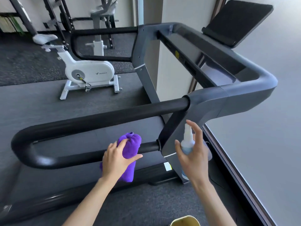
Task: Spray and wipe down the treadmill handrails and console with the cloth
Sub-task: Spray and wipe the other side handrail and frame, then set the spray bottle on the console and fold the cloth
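Purple cloth (128, 154) gripped on handrail (81, 126) by left hand (117, 159); right hand (193, 154) holds spray bottle (187, 142).

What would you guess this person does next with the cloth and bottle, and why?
Probably slide the purple cloth along the lower black handrail. The left hand already grips it wrapped over that rail, while the right hand holds the spray bottle upright beside it.

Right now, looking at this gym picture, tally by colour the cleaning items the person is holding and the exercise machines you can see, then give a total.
Purple: 1, the cloth, gripped by the left hand on the handrail.
Clear with blue liquid: 1, the spray bottle, held in the right hand.
Grey and black: 1, the treadmill.
White: 1, the exercise bike.
Total: 4
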`<control>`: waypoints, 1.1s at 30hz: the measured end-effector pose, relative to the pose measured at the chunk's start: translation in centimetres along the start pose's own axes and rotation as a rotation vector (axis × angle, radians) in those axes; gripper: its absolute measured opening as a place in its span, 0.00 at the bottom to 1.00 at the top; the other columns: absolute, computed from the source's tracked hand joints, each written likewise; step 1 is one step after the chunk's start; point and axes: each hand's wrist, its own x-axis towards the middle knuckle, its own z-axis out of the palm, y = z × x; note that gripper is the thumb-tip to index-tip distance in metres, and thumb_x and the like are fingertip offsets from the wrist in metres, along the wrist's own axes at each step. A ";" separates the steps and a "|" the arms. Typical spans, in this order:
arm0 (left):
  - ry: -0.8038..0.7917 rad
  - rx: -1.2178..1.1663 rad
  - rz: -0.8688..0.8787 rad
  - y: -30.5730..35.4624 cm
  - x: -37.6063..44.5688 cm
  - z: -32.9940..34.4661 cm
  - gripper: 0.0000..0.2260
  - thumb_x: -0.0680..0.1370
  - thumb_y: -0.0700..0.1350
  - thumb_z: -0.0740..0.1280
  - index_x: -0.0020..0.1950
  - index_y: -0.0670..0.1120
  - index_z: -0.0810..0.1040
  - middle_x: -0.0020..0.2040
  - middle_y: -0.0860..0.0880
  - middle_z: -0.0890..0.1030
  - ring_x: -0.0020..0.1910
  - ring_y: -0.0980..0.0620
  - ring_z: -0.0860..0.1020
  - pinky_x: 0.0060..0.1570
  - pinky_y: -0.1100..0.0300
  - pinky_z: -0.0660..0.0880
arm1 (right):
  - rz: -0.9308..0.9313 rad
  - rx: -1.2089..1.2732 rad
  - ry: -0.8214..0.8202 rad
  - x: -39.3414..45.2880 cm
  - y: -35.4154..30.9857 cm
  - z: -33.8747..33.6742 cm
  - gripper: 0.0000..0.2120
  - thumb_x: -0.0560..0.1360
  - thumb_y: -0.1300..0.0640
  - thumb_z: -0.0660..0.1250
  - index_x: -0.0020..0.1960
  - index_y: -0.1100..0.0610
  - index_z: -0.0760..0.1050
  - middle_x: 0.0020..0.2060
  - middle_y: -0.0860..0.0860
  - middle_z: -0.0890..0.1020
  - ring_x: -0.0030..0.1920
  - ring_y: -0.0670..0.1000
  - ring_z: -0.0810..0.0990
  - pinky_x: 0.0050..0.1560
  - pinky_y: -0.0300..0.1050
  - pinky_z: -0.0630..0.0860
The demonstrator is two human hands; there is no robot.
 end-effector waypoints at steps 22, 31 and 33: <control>0.007 -0.718 0.415 25.0 11.4 -9.2 0.27 0.63 0.66 0.74 0.56 0.53 0.78 0.50 0.56 0.83 0.51 0.54 0.80 0.53 0.51 0.78 | -0.271 0.003 0.190 22.4 -1.5 -12.3 0.33 0.75 0.69 0.62 0.74 0.53 0.52 0.69 0.38 0.59 0.66 0.33 0.64 0.67 0.30 0.57; 0.010 -0.810 0.316 25.0 13.7 -8.9 0.23 0.59 0.69 0.72 0.45 0.55 0.78 0.41 0.59 0.82 0.42 0.59 0.80 0.43 0.63 0.75 | 0.009 -0.111 0.093 28.6 4.3 -11.3 0.39 0.72 0.71 0.67 0.76 0.51 0.54 0.73 0.53 0.65 0.53 0.54 0.74 0.48 0.33 0.64; 0.008 -0.823 0.315 25.2 13.9 -8.6 0.23 0.59 0.68 0.73 0.44 0.54 0.78 0.40 0.59 0.82 0.43 0.58 0.80 0.45 0.61 0.76 | 0.025 -0.117 0.118 29.0 4.7 -11.2 0.41 0.71 0.70 0.69 0.76 0.50 0.54 0.72 0.53 0.67 0.50 0.53 0.72 0.44 0.32 0.62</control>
